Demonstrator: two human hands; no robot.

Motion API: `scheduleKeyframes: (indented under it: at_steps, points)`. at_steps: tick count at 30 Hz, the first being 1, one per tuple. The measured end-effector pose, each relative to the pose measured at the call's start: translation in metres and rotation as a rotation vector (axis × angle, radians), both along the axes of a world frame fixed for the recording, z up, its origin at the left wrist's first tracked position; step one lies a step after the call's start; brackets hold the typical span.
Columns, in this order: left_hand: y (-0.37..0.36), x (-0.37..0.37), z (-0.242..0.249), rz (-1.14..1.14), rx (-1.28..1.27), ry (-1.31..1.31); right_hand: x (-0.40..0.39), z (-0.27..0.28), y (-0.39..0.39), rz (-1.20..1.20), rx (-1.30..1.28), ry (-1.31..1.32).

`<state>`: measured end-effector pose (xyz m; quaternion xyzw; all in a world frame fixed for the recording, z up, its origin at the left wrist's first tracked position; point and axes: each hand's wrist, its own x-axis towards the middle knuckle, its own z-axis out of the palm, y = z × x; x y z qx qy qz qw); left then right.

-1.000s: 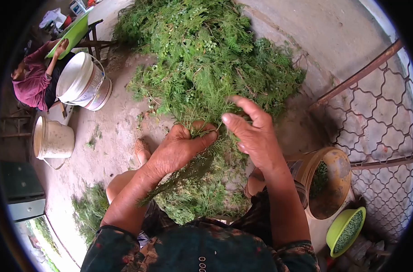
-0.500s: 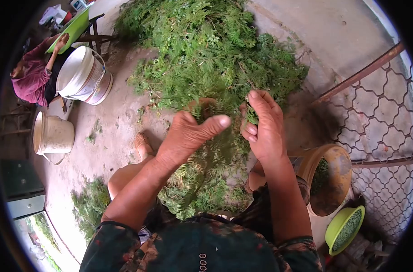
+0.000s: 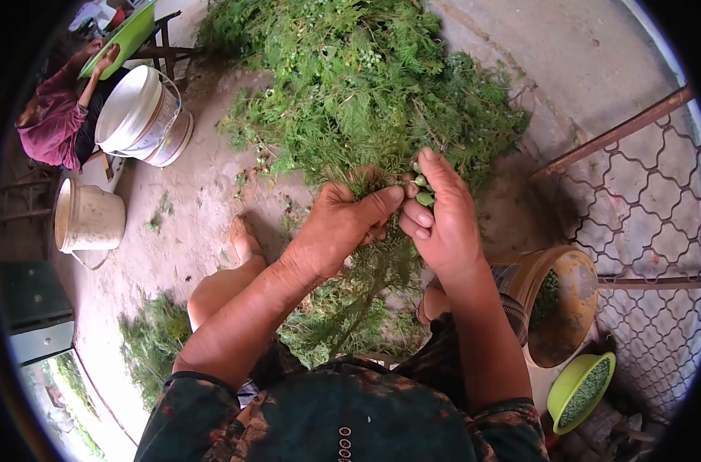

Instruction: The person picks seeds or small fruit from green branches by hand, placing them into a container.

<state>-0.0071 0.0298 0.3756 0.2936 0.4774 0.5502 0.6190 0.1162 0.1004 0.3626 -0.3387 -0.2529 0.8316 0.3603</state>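
Note:
Between my knees my left hand (image 3: 343, 219) is closed round a leafy green sprig (image 3: 381, 266), whose fronds hang below the fingers. Its thumb and fingertips meet those of my right hand (image 3: 447, 212). Small green berries (image 3: 424, 192) sit pinched and cupped in the curled fingers of my right hand. Just beyond both hands rises a large heap of green branches (image 3: 343, 85) dotted with pale berries. More cut greenery (image 3: 343, 327) lies on the ground beneath my forearms.
White bucket (image 3: 139, 115) and cream bucket (image 3: 92, 219) stand left. A person in a purple top (image 3: 54, 135) holds a green basin (image 3: 127, 38). At right are a tan bucket (image 3: 570, 308), a green bowl (image 3: 585, 393) of berries and a wire mesh panel (image 3: 635, 200).
My left thumb, raised before, has closed on the sprig, and my left hand has moved right to meet my right hand. The sprig has come up between them.

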Motion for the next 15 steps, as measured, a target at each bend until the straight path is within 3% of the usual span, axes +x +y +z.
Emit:
scheduleKeyframes:
  at_steps: [5,8,15]
  points:
    - [-0.002,0.000,-0.003,0.051,-0.113,0.004,0.003,-0.002,0.003,0.081,-0.114,0.053]
    - [0.001,-0.012,-0.003,0.229,-0.241,-0.060,0.012,-0.009,0.012,0.170,-0.114,0.193]
    - [0.006,-0.033,-0.011,0.321,-0.127,-0.187,0.031,-0.002,0.023,0.074,-0.097,0.487]
